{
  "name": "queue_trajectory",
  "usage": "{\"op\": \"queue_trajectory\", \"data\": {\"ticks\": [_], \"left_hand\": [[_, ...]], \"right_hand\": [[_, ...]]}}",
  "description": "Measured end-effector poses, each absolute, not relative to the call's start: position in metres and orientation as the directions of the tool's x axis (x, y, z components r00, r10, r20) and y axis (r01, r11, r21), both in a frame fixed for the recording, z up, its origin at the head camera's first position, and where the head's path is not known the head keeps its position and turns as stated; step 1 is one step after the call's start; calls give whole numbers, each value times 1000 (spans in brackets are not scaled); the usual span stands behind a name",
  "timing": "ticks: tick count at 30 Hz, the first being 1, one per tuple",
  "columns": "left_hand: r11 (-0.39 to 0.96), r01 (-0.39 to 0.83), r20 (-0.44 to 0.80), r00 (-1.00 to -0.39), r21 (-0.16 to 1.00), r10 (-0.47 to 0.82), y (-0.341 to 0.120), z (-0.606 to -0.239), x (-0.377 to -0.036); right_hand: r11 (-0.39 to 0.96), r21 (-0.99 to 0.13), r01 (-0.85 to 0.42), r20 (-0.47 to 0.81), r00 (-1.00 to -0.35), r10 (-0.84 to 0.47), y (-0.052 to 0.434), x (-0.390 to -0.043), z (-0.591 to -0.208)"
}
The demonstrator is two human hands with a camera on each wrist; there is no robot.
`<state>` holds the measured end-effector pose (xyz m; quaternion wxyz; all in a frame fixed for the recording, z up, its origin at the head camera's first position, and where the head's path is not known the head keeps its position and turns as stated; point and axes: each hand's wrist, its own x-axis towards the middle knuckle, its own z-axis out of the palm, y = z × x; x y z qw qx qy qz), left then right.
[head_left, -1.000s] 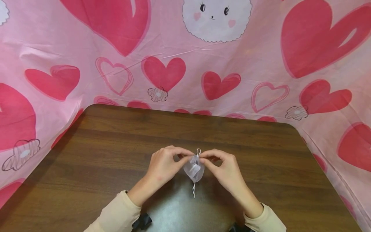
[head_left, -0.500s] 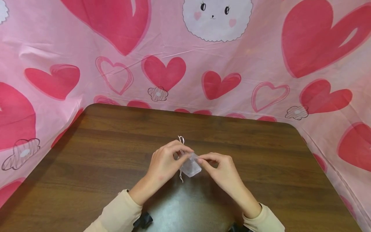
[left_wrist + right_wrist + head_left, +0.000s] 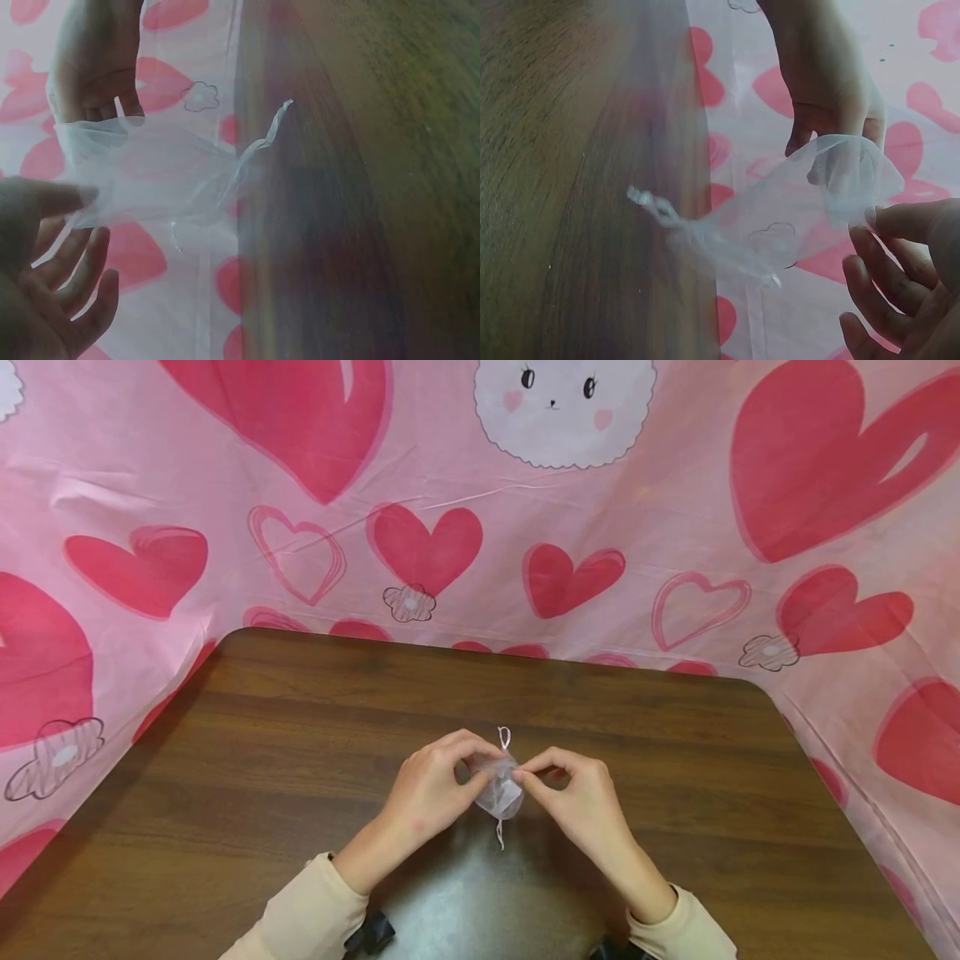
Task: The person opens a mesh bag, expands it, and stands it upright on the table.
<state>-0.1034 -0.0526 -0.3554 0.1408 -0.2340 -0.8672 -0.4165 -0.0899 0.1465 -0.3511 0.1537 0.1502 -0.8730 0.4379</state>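
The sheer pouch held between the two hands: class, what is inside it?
Through the sheer pouch a pale patch shows in the head view; what it is cannot be told. The wrist views show only the backdrop through it.

A homely craft corner: wooden table (image 3: 300, 760), heart-printed pink cloth backdrop (image 3: 480, 527).

organza drawstring pouch (image 3: 501, 792) | sheer white, small | held above table, mouth spread | cords dangling

Organza pouch (image 3: 501, 792) between left hand (image 3: 431, 789) and right hand (image 3: 581, 802), above table (image 3: 300, 760); heart-print cloth (image 3: 675, 527) behind table.
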Motion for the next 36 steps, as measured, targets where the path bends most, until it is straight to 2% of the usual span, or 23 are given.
{"op": "queue_trajectory", "data": {"ticks": [7, 13, 18, 26, 36], "left_hand": [[607, 548, 448, -833, 576, 326, -52, -356, -102], [668, 548, 498, -816, 503, 294, -52, -356, -102], [681, 515, 506, -829, 521, 240, -53, -355, -101], [698, 485, 521, -833, 527, 185, -56, -356, -104], [688, 496, 490, -841, 529, 229, -56, -357, -103]], "right_hand": [[626, -632, -456, 472, -868, -156, 147, -90, -353], [631, -622, -463, 470, -866, -172, 146, -90, -352], [642, -625, -444, 433, -881, -188, 147, -90, -352], [707, -562, -429, 409, -887, -214, 151, -89, -353], [724, -541, -428, 439, -878, -191, 151, -90, -352]]}}
